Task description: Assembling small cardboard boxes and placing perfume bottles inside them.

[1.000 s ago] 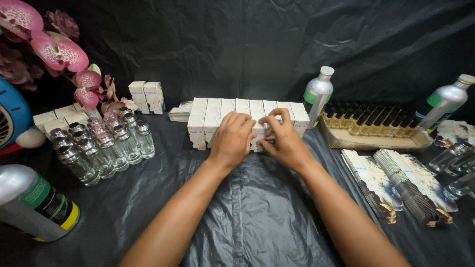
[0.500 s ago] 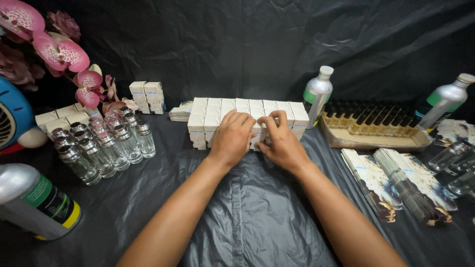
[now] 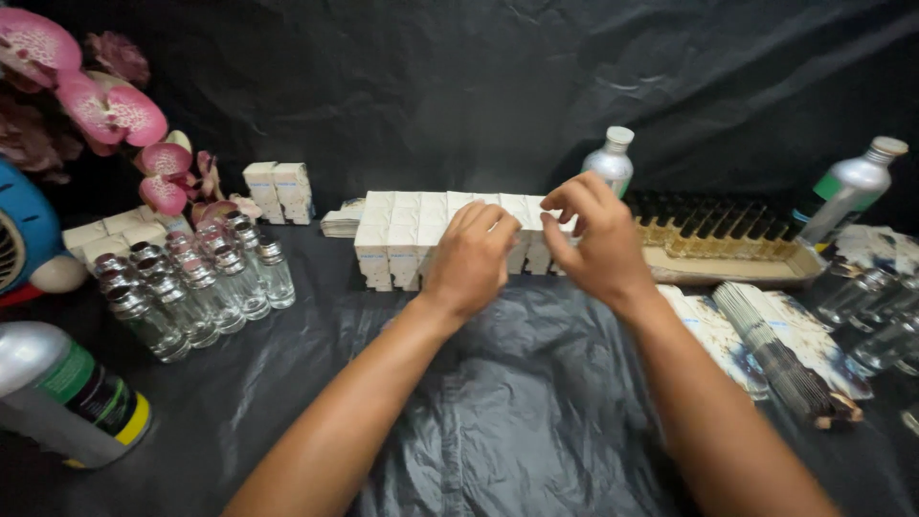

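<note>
A block of small white boxes (image 3: 402,230) stands upright in rows on the black plastic sheet (image 3: 507,412). My left hand (image 3: 474,258) rests against the front of the block near its middle, fingers curled onto the box tops. My right hand (image 3: 598,239) is raised a little over the block's right end. Its thumb and forefinger pinch the top of a white box (image 3: 567,226), which the hand mostly hides.
Clear glass bottles with silver caps (image 3: 191,282) cluster at left, near pink flowers (image 3: 105,105), two more boxes (image 3: 280,190) and a lying silver can (image 3: 67,393). Behind stand a silver bottle (image 3: 613,163) and a tray of amber vials (image 3: 728,239). Dark stick bundles (image 3: 775,349) lie right.
My right hand has lifted and shifted slightly right from the box tops, now pinching at the block's right end. My left hand stays on the boxes.
</note>
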